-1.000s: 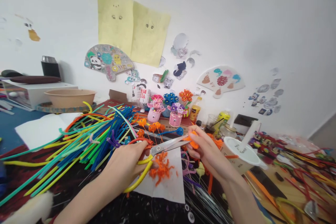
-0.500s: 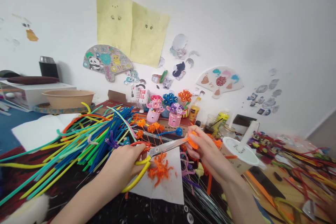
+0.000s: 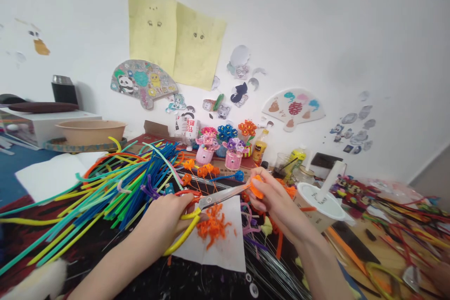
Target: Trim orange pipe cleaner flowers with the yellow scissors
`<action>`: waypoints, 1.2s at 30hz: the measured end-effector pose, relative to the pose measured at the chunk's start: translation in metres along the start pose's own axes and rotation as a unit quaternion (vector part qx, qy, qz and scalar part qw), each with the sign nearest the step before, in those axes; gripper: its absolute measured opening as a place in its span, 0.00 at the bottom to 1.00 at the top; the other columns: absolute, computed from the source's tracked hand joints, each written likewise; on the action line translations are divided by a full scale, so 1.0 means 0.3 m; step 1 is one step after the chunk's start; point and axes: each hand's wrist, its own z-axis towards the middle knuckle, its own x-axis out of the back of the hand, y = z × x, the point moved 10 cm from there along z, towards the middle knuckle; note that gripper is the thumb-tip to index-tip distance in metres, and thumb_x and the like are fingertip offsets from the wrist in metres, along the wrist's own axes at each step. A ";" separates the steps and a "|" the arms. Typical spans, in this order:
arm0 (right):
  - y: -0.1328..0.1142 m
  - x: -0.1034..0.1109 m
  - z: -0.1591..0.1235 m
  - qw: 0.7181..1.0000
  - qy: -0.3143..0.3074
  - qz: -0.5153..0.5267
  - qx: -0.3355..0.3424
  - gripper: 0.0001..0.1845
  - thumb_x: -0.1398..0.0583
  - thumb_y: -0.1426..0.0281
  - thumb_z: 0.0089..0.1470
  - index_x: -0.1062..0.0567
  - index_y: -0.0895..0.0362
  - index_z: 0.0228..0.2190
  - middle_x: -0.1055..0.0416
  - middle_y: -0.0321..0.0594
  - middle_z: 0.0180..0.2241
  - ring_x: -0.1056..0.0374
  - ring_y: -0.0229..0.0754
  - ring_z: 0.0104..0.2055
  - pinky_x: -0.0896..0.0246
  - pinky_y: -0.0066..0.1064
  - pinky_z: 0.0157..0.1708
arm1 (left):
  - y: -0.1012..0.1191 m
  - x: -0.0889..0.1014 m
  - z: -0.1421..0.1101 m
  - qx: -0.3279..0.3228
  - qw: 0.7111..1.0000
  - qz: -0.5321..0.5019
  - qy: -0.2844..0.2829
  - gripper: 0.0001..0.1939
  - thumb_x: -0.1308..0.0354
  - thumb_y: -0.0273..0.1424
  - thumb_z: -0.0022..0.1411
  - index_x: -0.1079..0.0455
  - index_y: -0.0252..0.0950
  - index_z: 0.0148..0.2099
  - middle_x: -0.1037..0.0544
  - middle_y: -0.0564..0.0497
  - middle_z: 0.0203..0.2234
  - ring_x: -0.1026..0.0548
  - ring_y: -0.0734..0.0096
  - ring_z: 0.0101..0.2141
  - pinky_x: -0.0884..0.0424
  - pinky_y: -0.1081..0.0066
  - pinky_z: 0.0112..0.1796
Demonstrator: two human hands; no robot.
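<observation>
Your scissors point(image 3: 222, 196) have just drawn their blades nearly together, tips at the fuzzy orange piece point(image 3: 257, 187), which suggests a small snip; whether anything was cut through is unclear. Your left hand point(image 3: 168, 219) has its grip curled around the yellow handles; your right hand point(image 3: 277, 199) pinches the orange piece between thumb and fingers, above the surface point(image 3: 191, 279). Loose orange clippings point(image 3: 212, 227) lie on white paper point(image 3: 234, 253) below the blades. Your right fingers hide much of the piece, your left hand covers part of the handles, and both forearms are cut off by the lower edge.
</observation>
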 end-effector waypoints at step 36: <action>-0.038 0.045 0.006 0.997 0.033 -0.041 0.055 0.18 0.38 0.59 0.54 0.28 0.50 0.46 0.30 0.37 0.36 0.35 0.40 0.36 0.39 0.31 0.40 | -0.042 0.019 0.015 -0.022 0.995 -0.071 0.060 0.12 0.42 0.41 0.54 0.37 0.39 0.32 0.27 0.50 0.31 0.29 0.63 0.33 0.38 0.69 0.33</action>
